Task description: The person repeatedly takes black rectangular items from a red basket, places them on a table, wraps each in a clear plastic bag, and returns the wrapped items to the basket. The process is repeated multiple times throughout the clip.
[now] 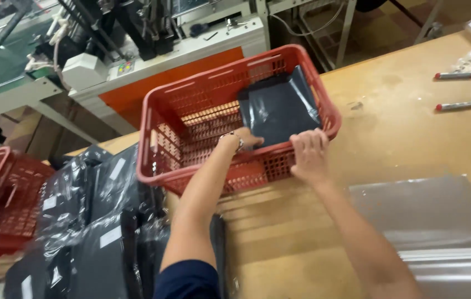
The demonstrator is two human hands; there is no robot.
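Dark grey poly bag (279, 108), flat and glossy w/ soft creases, lies inside the red plastic basket (191, 97), leaning against the basket's far-right wall at abt 1 o'clock from the hands. Left hand (243, 139) reaches down into the basket, fingers on the bag's lower-left corner; whether the grip has closed on it or only touches can't be told, since the basket rim hides part of the fingers. A bracelet shows at that wrist. Right hand (309, 155) rests over the basket's near rim, fingers curled on it, steadying the basket, no bag in it.

Step in hand, as a judgement: handling the bag in the basket while the other hand braces it. Next move calls for a firm pinch on the slippery film and a steady hold on the rim, as the light lattice basket could slide.

Basket is rigid, slotted sides, rounded corners, sitting on the scuffed tan wooden bench (401, 138). At 9 o'clock, a heap of shiny wrapped dark packages (97, 221) and a second red basket (3, 199). At 4 o'clock, clear film sheets (435, 221). At 2 o'clock, two red-capped markers (462, 88).
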